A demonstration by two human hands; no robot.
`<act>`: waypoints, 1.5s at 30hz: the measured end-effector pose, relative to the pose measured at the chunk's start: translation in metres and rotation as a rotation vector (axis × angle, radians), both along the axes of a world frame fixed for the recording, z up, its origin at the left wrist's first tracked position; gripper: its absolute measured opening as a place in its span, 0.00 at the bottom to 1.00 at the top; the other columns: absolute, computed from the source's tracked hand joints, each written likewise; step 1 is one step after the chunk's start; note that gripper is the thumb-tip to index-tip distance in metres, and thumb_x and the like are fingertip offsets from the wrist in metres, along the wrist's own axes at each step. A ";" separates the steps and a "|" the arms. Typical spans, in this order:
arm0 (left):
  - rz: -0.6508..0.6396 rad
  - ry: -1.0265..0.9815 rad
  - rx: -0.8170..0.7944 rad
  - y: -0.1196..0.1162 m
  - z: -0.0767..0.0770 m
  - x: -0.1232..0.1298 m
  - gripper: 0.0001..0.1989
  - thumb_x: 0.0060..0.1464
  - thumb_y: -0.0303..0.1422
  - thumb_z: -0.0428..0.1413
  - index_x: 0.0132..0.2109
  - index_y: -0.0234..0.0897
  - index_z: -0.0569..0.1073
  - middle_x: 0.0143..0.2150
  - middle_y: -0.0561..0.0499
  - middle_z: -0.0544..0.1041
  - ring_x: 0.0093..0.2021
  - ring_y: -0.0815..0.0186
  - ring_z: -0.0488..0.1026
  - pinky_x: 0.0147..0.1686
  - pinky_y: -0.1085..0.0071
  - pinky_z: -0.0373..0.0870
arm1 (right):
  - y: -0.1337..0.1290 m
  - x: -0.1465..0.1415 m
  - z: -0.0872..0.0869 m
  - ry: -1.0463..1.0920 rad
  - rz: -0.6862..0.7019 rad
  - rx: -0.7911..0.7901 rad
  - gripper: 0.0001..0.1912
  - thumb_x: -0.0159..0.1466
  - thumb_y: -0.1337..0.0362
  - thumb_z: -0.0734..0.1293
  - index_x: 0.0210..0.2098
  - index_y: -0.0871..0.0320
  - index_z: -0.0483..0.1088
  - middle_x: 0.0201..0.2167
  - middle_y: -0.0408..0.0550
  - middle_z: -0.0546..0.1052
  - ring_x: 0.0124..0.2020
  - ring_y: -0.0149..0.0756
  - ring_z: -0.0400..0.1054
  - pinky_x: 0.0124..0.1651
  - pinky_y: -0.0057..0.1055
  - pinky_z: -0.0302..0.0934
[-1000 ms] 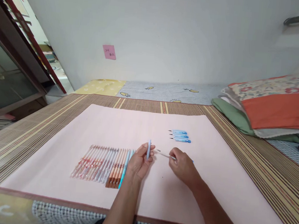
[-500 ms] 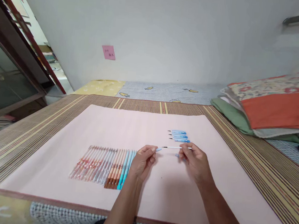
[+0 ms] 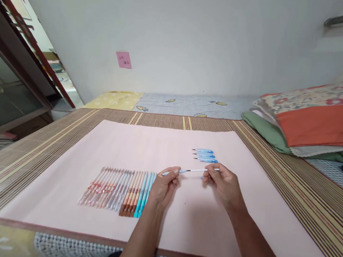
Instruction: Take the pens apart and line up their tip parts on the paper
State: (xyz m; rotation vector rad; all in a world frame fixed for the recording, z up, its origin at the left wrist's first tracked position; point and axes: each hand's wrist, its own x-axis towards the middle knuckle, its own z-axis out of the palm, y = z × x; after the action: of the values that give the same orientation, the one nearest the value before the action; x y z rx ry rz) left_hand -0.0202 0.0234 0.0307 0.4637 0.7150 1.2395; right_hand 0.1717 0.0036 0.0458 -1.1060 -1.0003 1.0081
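My left hand (image 3: 164, 188) pinches a light blue pen barrel (image 3: 182, 171) between thumb and fingers, its open end pointing right. In my right hand (image 3: 222, 185), the fingertips are closed on a thin white pen refill (image 3: 197, 170) whose dark tip meets or nearly meets the barrel's end. A small bit of a blue pen part (image 3: 202, 177) shows by the right fingers; most of it is hidden. Beyond that hand lie several blue pen parts with white refills (image 3: 206, 156). Left of my left hand is a row of pens (image 3: 109, 187), clear, orange-brown and turquoise, partly covered by the hand.
Everything lies on a pale pink sheet (image 3: 146, 146) over a striped mat (image 3: 66, 131). Folded bedding (image 3: 319, 117) is piled at the right. Behind the mat rises a white wall (image 3: 197, 42) bearing a pink note (image 3: 124, 59).
The barrel now shows on both sides of my left fingertips. The refill in my right hand tilts slightly, and its tip has come down closer to the barrel's end.
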 end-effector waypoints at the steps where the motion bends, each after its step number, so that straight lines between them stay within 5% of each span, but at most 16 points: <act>1: -0.003 -0.004 0.005 0.000 0.000 0.000 0.21 0.31 0.32 0.77 0.35 0.27 0.83 0.22 0.54 0.73 0.23 0.78 0.64 0.25 0.81 0.61 | 0.000 -0.001 -0.001 -0.006 0.014 0.001 0.20 0.57 0.47 0.77 0.32 0.57 0.75 0.24 0.45 0.77 0.24 0.33 0.71 0.29 0.32 0.68; 7: -0.082 -0.020 0.077 -0.004 0.000 0.003 0.22 0.35 0.31 0.76 0.40 0.29 0.84 0.24 0.54 0.74 0.25 0.75 0.68 0.31 0.78 0.67 | -0.003 -0.025 -0.012 0.029 0.116 0.010 0.19 0.60 0.47 0.74 0.34 0.57 0.76 0.26 0.46 0.77 0.25 0.33 0.71 0.30 0.31 0.67; 14: -0.059 -0.039 0.077 -0.006 0.003 0.006 0.20 0.37 0.33 0.76 0.38 0.30 0.83 0.26 0.52 0.77 0.25 0.74 0.70 0.31 0.76 0.69 | -0.004 -0.040 -0.024 0.049 0.190 0.003 0.22 0.66 0.46 0.70 0.49 0.56 0.74 0.31 0.47 0.78 0.28 0.34 0.72 0.32 0.32 0.68; 27: -0.053 0.059 0.133 -0.007 0.001 0.008 0.20 0.37 0.36 0.76 0.38 0.31 0.83 0.27 0.51 0.80 0.24 0.75 0.72 0.29 0.77 0.68 | -0.006 -0.039 -0.025 -0.151 0.056 0.002 0.23 0.65 0.45 0.69 0.26 0.57 0.72 0.18 0.42 0.72 0.19 0.29 0.64 0.27 0.29 0.60; 45: -0.021 0.140 0.162 -0.007 0.003 0.009 0.20 0.38 0.40 0.75 0.36 0.31 0.82 0.27 0.49 0.81 0.23 0.72 0.72 0.27 0.75 0.67 | -0.004 -0.037 -0.029 -0.160 0.070 0.007 0.21 0.67 0.45 0.68 0.28 0.56 0.73 0.19 0.42 0.72 0.21 0.31 0.64 0.27 0.29 0.59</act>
State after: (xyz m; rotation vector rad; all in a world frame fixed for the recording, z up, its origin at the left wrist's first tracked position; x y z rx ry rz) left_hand -0.0114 0.0160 0.0336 0.6951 0.7287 1.2595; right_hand 0.1351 -0.0001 0.0172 -1.1671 -1.1774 0.9826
